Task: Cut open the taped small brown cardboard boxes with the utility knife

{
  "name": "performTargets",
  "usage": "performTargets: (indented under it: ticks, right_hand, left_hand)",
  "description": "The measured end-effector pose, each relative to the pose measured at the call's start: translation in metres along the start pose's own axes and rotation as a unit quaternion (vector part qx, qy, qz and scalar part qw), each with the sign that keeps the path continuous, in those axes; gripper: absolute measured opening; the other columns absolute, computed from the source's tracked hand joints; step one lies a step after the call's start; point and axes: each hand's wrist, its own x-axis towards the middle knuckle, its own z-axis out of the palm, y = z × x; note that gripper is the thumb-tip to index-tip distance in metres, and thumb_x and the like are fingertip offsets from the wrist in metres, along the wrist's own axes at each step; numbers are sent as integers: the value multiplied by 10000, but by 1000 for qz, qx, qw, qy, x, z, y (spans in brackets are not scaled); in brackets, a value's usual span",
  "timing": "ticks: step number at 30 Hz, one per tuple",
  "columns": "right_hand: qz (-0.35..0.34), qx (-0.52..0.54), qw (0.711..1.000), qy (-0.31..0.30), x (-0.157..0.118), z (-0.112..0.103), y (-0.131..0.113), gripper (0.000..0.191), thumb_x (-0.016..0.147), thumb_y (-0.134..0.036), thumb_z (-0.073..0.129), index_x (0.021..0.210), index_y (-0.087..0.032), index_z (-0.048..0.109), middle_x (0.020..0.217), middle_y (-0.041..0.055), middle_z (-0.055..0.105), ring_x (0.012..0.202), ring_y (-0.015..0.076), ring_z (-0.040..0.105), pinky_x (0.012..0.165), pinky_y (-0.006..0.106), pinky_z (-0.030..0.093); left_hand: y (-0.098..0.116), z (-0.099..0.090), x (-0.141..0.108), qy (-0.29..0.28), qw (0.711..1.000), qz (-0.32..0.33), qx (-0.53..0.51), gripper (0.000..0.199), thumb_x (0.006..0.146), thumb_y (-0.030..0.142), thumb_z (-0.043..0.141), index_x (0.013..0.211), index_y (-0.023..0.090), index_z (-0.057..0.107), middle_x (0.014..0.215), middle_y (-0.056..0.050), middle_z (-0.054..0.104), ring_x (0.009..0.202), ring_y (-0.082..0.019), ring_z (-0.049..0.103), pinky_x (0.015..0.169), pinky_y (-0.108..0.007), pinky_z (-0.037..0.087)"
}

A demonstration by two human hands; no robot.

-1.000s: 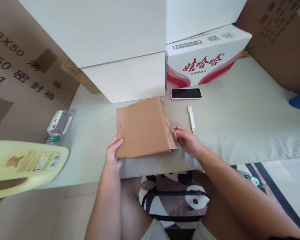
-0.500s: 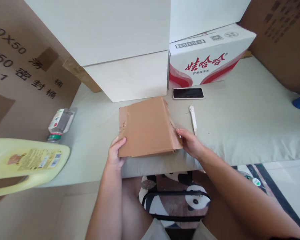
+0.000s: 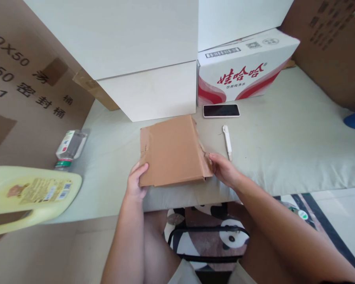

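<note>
A flat brown cardboard box rests at the front of the cloth-covered surface, with torn edges along its right side. My left hand grips its lower left corner, thumb on top and the other fingers out of sight beneath. At the right side my right hand pinches the torn flap between thumb and fingers. Just beyond that hand lies a white utility knife. Behind the knife is a phone with a dark screen. What the cardboard box contains is hidden.
White boxes and a white-and-red carton stand at the back. A clear bottle and a yellow jug lie to the left, beside a large brown carton. The surface's front edge runs just before my legs.
The whole view has shifted slightly. My right hand has moved a little with the torn flap, which looks more bent; my left hand keeps its hold.
</note>
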Motion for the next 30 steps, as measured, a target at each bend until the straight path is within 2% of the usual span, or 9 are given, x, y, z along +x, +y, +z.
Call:
performTargets:
  ticks: [5, 11, 18, 23, 30]
  right_hand:
    - [8, -1, 1000, 8, 1, -3, 3, 436, 651, -625, 831, 721, -219, 688, 663, -8, 636, 648, 160, 550, 617, 302, 401]
    - [-2, -13, 1000, 29, 2, -5, 5, 421, 688, -612, 809, 680, -234, 624, 561, -16, 566, 594, 169, 536, 579, 317, 412]
    - [-5, -37, 999, 32, 2, -4, 4, 507, 751, -616, 720, 505, -246, 475, 384, -50, 353, 412, 105, 289, 469, 308, 233]
    - [-9, -43, 999, 28, 1, -4, 3, 476, 739, -602, 726, 515, -242, 509, 397, -39, 398, 438, 109, 299, 485, 300, 233]
    - [-10, -43, 999, 25, 0, -2, 1, 511, 724, -644, 726, 519, -242, 485, 430, -46, 373, 453, 107, 309, 507, 313, 229]
  left_hand:
    - [1, 1, 0, -3, 1000, -3, 2, 488, 412, 369, 911, 830, 165, 763, 725, -14, 758, 582, -166, 659, 548, -252, 490]
    - [-2, -2, 2, -13, 1000, 0, 10, 475, 456, 371, 896, 856, 159, 752, 732, -30, 760, 588, -174, 668, 541, -253, 488]
    - [-3, -4, 2, -18, 1000, 6, 11, 468, 474, 371, 892, 863, 155, 747, 743, -50, 763, 594, -190, 675, 540, -268, 484]
    - [-4, -4, 3, -22, 1000, 9, 20, 473, 485, 383, 885, 876, 154, 747, 752, -58, 764, 619, -210, 687, 534, -273, 470]
    - [-5, -3, 4, -21, 1000, 8, 10, 486, 475, 371, 896, 884, 152, 750, 772, -55, 769, 637, -200, 687, 568, -270, 479]
